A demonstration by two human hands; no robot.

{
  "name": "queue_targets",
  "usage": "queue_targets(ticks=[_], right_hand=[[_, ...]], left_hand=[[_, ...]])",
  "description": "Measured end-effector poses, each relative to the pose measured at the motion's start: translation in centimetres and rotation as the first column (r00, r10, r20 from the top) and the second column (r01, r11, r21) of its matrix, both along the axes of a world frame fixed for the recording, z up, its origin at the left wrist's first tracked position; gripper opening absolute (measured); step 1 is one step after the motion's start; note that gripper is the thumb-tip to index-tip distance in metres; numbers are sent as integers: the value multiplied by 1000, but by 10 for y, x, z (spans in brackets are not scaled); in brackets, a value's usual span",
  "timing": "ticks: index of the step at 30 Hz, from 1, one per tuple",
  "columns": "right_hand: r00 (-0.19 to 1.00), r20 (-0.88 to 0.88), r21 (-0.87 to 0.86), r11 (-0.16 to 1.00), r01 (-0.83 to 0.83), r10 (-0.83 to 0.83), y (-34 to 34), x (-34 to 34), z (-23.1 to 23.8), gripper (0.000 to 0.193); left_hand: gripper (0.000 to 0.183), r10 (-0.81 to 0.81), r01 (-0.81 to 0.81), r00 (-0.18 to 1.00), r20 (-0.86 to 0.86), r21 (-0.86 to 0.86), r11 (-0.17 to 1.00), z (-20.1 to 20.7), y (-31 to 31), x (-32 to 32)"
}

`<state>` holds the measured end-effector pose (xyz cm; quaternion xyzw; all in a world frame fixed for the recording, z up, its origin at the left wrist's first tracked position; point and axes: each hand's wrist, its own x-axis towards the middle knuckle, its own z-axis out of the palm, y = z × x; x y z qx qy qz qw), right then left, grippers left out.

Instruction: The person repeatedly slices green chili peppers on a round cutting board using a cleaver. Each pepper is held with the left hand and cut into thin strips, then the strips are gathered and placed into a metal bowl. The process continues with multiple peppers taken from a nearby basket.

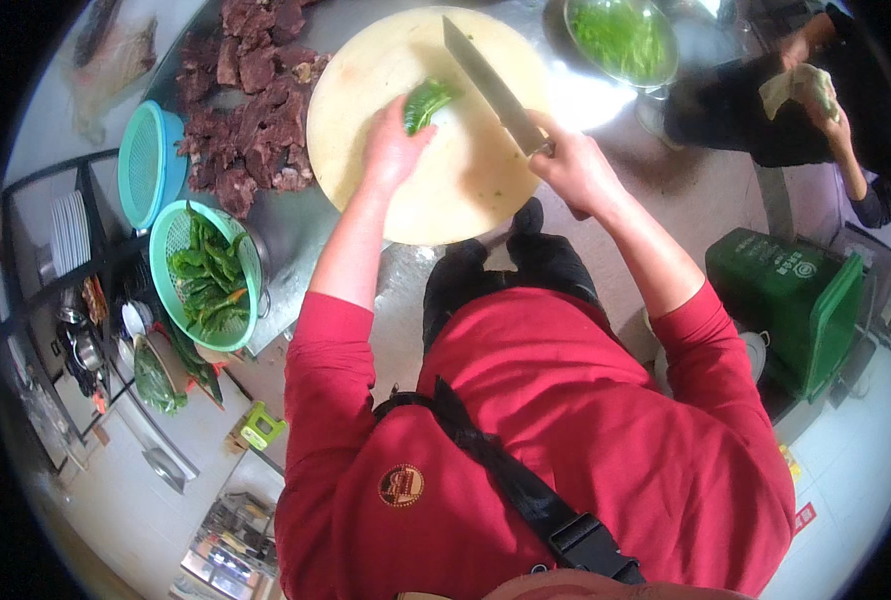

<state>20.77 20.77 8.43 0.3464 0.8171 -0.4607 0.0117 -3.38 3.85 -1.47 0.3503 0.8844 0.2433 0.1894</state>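
Observation:
My left hand [394,145] is closed around green peppers [428,102], pressing them onto a round, pale chopping board [366,75]. In my right hand [578,168] is the handle of a large kitchen knife [488,84]. Its broad blade slants up and left over the board, to the right of the peppers and apart from them. Beyond the board at the right, a metal bowl [658,80] holds cut green pieces [616,38]. Whole green peppers [206,275] fill a turquoise colander [169,300] at the left.
Chunks of dark red meat [256,110] cover the metal table left of the board. An oval turquoise basket [142,165] stands beside them. On the right, another person holds a pale cloth [791,92]. A green bin [766,300] stands on the floor nearby.

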Motion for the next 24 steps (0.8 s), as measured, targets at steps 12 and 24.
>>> queue_targets(ticks=[12,24], right_hand=[[943,219,278,910,-308,252,11,-3,-2,28],[844,381,233,844,-483,378,9,-10,-2,22]], left_hand=[[51,-244,238,967,-72,-76,968,26,-35,-8],[18,-88,136,949,-304,142,980,5,-26,30]])
